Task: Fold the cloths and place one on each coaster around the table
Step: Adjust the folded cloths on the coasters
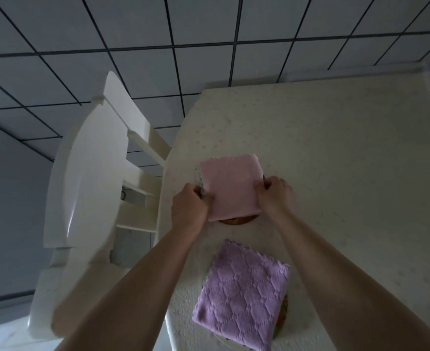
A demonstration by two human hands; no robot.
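The folded pink square cloth (230,184), pinched at opposite sides by the left hand (189,204) and right hand (274,193), is held over the round brown coaster (236,220) near the counter's (348,148) left edge; uneven release could unfold it or leave it off-centre.

Views: one only, the head camera; no second view shares the scene.
Position: above the near edge of the table (335,148), at the person's head height.
Direction: forward and steeply down, over both forearms toward the hands.
Nearness: close; the forearms fill the lower frame, and the left hand (188,206) and right hand (274,193) sit near the middle.
Lens: wide-angle; the floor's tile lines bow and the white chair (87,173) at left looks stretched.
Coverage: the table's left part and edge, the chair beside it, and tiled floor (209,34) across the top.
Sharpness: soft and dim, blurred toward the lower left corner.
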